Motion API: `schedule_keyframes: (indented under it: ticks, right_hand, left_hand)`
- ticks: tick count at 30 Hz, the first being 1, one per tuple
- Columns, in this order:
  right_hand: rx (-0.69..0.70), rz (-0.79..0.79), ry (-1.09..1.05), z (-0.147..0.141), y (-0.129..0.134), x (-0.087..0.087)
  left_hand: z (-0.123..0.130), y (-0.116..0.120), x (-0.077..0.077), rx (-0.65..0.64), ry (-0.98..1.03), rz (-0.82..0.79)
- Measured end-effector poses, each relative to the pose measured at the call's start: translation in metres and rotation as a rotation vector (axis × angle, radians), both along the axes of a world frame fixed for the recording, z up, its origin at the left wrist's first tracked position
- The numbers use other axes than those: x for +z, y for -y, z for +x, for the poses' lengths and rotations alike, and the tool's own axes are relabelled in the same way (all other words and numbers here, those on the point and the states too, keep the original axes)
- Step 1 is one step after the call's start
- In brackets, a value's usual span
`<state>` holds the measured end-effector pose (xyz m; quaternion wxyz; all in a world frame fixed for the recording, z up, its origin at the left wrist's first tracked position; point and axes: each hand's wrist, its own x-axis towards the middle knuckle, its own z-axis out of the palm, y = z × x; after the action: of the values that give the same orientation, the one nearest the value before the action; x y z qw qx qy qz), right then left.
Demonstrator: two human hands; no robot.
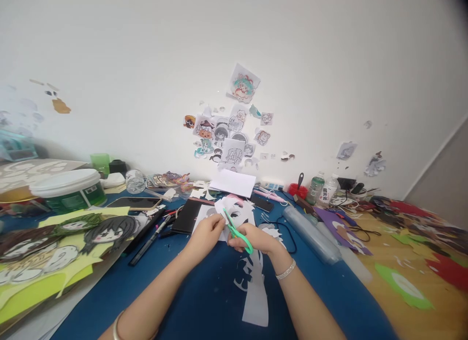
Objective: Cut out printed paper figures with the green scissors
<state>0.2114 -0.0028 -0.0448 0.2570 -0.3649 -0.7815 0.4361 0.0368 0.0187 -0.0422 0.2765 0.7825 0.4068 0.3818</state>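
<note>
Here at mid-frame I see the right hand [256, 237] gripping green scissors [234, 231], tips angled up and left, while the left hand [209, 230] pinches white paper [224, 204] beside them; a paper scrap [256, 303] lies lower centre on the blue surface [208, 296].

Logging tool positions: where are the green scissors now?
Head view, below centre: the green scissors are in the right hand, close beside the left hand.

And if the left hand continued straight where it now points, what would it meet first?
Probably the green scissors in the right hand, just beyond the fingertips of the left hand, though white paper is close too and depth is unclear.
</note>
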Motion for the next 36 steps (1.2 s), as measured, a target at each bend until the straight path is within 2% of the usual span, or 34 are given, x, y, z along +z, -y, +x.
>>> schedule_keyframes:
  ticks: [27,30,36]
  right_hand:
    - [-0.106,-0.058,0.045,-0.003,0.001,0.001]
    - [-0.118,-0.059,0.026,-0.003,-0.001,0.000]
    - [-0.142,-0.062,-0.029,-0.006,-0.002,-0.002]
  left_hand:
    - [0.003,0.000,-0.002,-0.002,0.092,-0.112]
    - [0.005,0.000,-0.005,0.011,0.112,-0.118]
    - [0.010,0.002,-0.012,0.106,0.058,-0.029]
